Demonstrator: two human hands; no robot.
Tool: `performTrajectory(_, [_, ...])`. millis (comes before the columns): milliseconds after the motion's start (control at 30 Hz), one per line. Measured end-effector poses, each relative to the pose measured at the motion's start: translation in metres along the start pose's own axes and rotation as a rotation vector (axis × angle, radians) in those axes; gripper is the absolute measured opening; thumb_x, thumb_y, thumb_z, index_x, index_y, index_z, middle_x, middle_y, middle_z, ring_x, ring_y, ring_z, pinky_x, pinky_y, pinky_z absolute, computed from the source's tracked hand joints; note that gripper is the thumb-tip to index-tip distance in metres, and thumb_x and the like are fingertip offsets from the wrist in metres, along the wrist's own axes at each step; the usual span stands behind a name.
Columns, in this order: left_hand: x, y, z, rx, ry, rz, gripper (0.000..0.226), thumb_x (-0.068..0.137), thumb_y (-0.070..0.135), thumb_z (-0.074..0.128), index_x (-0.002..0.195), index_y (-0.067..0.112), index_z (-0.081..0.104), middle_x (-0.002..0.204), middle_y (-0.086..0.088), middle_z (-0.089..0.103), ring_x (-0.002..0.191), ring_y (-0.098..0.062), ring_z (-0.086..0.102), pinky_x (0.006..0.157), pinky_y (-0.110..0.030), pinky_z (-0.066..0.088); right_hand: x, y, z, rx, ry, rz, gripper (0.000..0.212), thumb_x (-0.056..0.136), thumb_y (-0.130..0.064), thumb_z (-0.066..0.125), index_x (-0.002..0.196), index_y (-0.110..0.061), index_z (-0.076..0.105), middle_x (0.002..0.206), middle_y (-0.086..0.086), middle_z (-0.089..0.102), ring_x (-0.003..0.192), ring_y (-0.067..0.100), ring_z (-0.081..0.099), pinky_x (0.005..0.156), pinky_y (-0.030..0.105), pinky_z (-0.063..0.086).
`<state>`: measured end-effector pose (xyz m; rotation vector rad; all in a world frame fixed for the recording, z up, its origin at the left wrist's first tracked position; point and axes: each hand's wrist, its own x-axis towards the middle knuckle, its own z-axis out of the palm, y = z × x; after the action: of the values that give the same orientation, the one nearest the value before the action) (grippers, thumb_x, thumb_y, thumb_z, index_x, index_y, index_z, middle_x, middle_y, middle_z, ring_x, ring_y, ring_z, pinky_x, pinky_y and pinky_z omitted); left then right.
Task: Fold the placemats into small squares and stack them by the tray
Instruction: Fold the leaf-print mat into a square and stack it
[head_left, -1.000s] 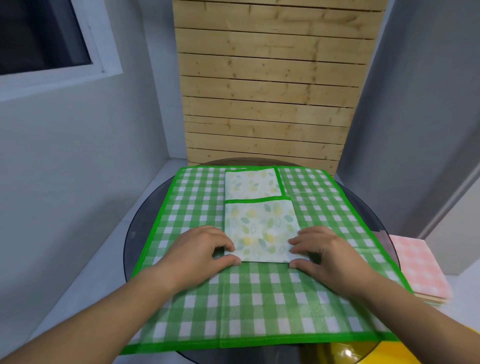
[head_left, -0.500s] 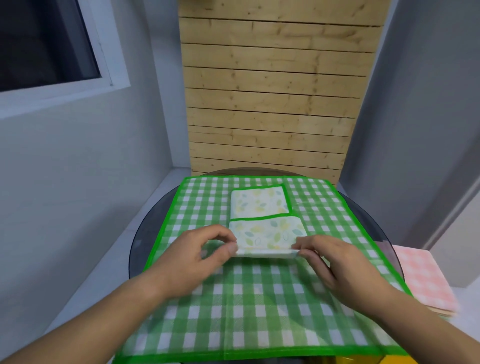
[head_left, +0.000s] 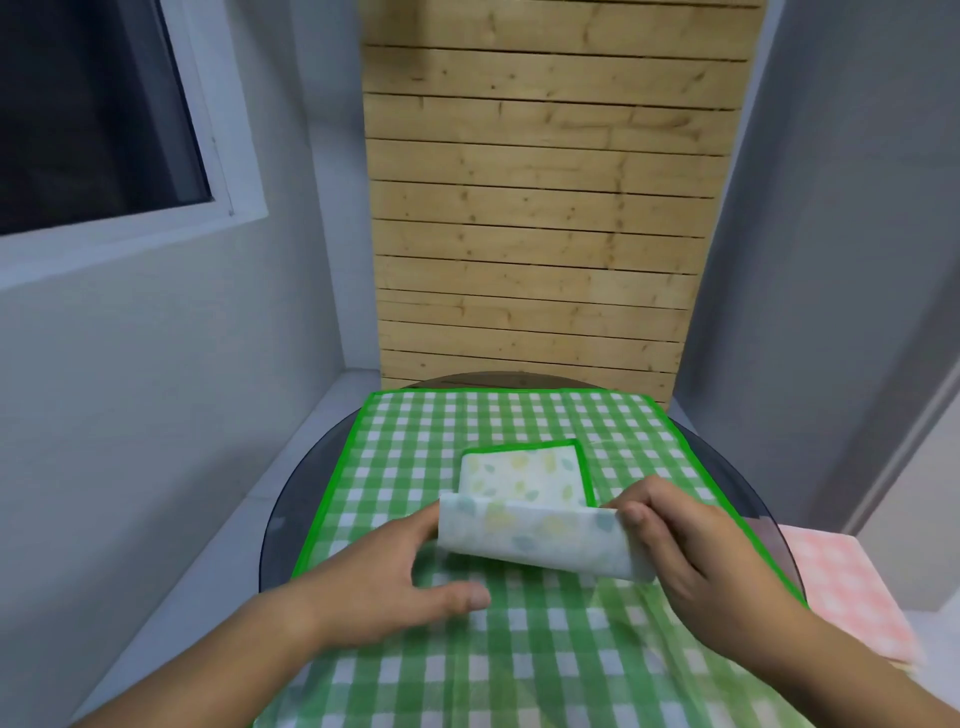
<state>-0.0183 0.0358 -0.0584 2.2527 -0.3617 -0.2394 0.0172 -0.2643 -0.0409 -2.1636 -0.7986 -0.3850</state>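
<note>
Held the leaf-print placemat (head_left: 524, 480) over the middle of the green checked cloth (head_left: 467, 654), with its far part flat on that cloth and a green border along the far and right sides. Held the near part up off the cloth, curled toward the far side, so that a pale face with faint leaves was turned to the camera.

Pinched the right end of this lifted fold with the right hand (head_left: 691, 556), thumb on the near face and fingers curled behind it. Supported the left end with the left hand (head_left: 389, 587), fingers rather straight and passing behind the fold, thumb stretched out apart from it, just above the cloth; closed on nothing there, as far as could be seen.

Covered most of a round dark glass desk (head_left: 291, 499) with the green checked cloth, leaving the desk's rim visible at left and right.

Showed a folded pink checked placemat (head_left: 836, 592) just to the right of the desk, blurred, well apart from both hands. Had behind the desk a panel of pale wooden slats (head_left: 540, 234) between grey walls, and a dark window (head_left: 93, 104) in a white frame high at the left.
</note>
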Motion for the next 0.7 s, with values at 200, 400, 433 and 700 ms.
performTrajectory(200, [0.008,0.009,0.003,-0.213,0.009,-0.049,0.023,0.097,0.060,0.031,0.120,0.061,0.036,0.109,0.065,0.041,0.108,0.043,0.029,0.089,0.008,0.026,0.018,-0.005,0.003,0.163,0.073,0.097,0.046,0.098,-0.052,0.038,0.078,-0.013,0.051,0.065,-0.003,0.044,0.059,0.004,0.038,0.053,0.019,0.032])
performTrajectory(400, [0.020,-0.009,0.001,-0.314,0.028,-0.201,0.051,0.081,0.089,0.028,0.116,0.067,0.059,0.122,0.041,0.060,0.117,0.015,0.054,0.106,-0.019,0.039,0.037,-0.001,0.009,0.162,0.117,0.193,0.032,0.101,-0.027,0.043,0.073,-0.013,0.047,0.061,-0.013,0.040,0.057,0.004,0.036,0.052,0.018,0.031])
performTrajectory(433, [0.024,-0.003,0.002,-0.299,0.041,-0.176,0.043,0.090,0.081,0.028,0.109,0.064,0.063,0.112,0.039,0.065,0.108,0.014,0.058,0.101,-0.017,0.042,0.040,0.000,0.011,0.172,0.138,0.213,0.033,0.102,-0.025,0.044,0.071,-0.014,0.046,0.060,-0.014,0.040,0.056,0.004,0.036,0.052,0.018,0.031])
performTrajectory(700, [0.041,-0.002,0.006,-0.266,0.240,-0.227,0.029,0.107,0.033,0.044,0.090,0.019,0.062,0.071,0.008,0.062,0.065,-0.007,0.054,0.065,-0.019,0.045,0.046,0.022,0.017,0.597,0.080,0.415,0.037,0.084,-0.066,0.054,0.079,-0.029,0.058,0.078,-0.011,0.058,0.079,0.010,0.056,0.080,0.037,0.048])
